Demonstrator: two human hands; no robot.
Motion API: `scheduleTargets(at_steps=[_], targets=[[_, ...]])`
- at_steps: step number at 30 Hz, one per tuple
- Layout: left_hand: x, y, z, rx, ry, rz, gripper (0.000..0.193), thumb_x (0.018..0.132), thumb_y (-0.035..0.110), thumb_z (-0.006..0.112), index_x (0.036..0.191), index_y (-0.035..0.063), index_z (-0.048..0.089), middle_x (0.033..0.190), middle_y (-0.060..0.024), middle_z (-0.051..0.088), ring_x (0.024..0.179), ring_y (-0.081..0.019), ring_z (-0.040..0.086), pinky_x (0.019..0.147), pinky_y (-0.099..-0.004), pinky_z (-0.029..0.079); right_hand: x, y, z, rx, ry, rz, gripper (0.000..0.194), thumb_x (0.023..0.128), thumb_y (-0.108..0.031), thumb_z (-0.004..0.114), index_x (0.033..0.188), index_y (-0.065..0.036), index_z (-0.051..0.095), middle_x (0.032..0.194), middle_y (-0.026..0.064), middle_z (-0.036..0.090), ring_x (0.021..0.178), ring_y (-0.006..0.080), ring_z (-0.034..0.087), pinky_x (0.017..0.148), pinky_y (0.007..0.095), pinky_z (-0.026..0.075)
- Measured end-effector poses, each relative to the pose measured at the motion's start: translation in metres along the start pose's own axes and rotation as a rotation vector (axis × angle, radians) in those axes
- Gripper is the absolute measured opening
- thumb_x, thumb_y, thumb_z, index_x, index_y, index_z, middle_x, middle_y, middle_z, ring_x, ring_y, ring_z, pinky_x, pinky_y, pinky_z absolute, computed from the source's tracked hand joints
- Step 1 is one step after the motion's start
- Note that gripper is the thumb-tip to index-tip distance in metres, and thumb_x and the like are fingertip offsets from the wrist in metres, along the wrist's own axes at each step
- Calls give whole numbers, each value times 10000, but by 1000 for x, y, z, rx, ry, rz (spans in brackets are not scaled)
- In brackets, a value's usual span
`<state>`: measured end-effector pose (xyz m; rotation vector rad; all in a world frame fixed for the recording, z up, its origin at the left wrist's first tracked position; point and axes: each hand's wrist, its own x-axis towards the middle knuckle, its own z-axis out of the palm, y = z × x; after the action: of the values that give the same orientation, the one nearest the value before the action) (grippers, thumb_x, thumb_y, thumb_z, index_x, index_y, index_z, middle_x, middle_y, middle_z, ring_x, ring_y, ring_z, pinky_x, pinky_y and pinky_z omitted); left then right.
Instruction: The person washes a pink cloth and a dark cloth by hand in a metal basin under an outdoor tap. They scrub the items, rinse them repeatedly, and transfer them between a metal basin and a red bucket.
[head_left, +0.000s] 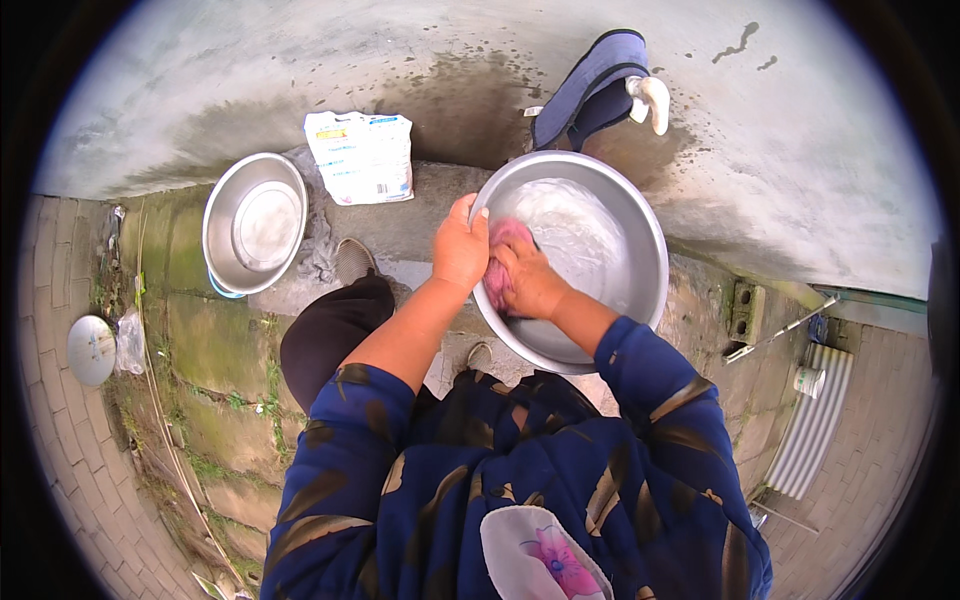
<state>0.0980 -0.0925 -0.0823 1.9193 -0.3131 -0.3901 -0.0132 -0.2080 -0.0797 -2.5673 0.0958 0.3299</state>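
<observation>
In front of me stands a large metal basin (651, 247) with water (574, 221) in it. My left hand (460, 247) holds the basin's left rim, thumb and fingers on the edge. Inside the basin, my right hand (527, 281) grips a wet pink cloth (510, 231) against the left inner wall; part of the cloth is hidden under the fingers. A dark edge shows on the cloth.
A smaller metal basin (292, 176) stands at the left, next to a white printed bag (364, 161) on the stone ledge. Grey cloth (320, 251) lies beside my shoe. Behind the large basin, a blue-grey padded item (600, 79) leans near the wall around a white tap-like fitting (651, 101).
</observation>
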Motion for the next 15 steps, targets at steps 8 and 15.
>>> scheduleTargets(at_steps=[8,15], targets=[[-2,0,-1,-45,-13,4,308,976,191,565,1231,18,571,1084,-178,674,1013,-277,645,897,-361,480,36,76,-47,-777,166,-61,460,820,-195,638,1266,-276,561,1299,43,501,1301,231,427,1123,615,184],[-2,4,1,-115,-9,-55,314,969,198,561,1229,22,585,1065,-188,682,990,-307,650,880,-378,487,-42,99,-77,-844,-38,277,413,845,-251,619,1256,-243,574,1314,49,517,1280,239,454,1101,583,233]])
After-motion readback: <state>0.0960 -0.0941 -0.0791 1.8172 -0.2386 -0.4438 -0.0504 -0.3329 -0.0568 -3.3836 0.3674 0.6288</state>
